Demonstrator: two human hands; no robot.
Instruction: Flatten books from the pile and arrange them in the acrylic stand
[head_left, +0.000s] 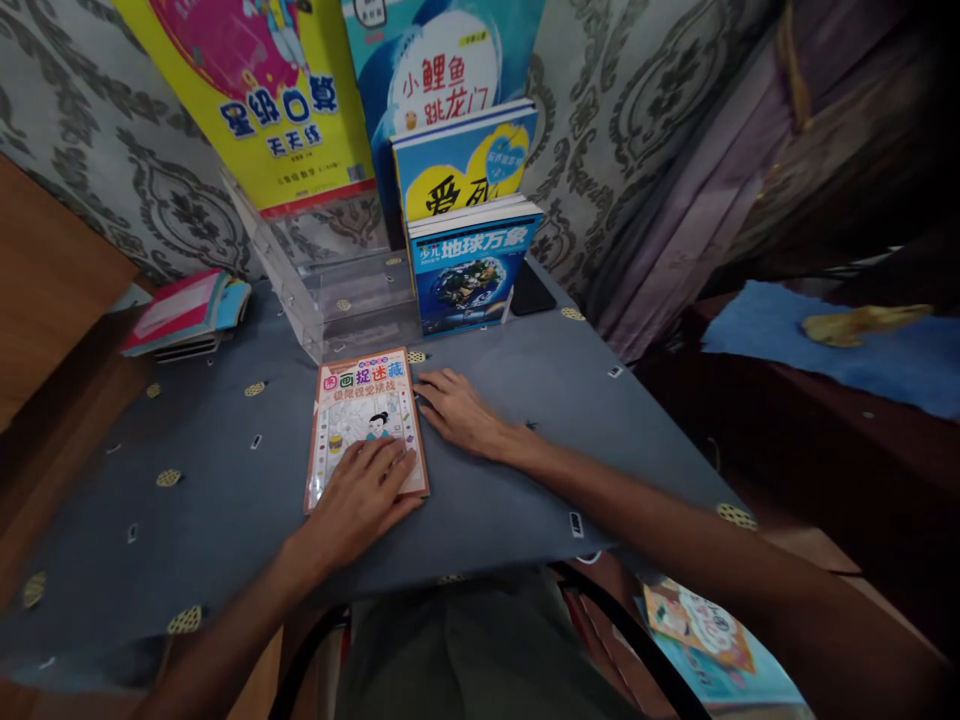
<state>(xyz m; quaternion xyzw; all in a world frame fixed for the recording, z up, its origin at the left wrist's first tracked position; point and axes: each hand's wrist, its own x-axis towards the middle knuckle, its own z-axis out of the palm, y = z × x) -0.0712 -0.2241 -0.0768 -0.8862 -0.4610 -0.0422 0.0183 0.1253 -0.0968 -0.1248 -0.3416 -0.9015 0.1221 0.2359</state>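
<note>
A thin picture book [369,408] with an orange-edged cover lies closed on the grey patterned tablecloth [480,520] in front of me. Flat over its lower part rests my left hand [367,490], fingers stretched out. My right hand [459,412] lies on the cloth at the book's right side, fingers extended, their tips at or very near its edge. Beyond the book stands a clear acrylic book rack [360,300]. In its right part, books stand upright, with a blue book with a globe on its cover [469,285] at the front.
A tall yellow workbook [300,130] leans in the rack's back left. Several books [187,310] are stacked at the table's far left. A dark flat object [532,290] lies behind the rack's right side. More books [720,640] lie low at the right, near a chair's black armrest [622,620].
</note>
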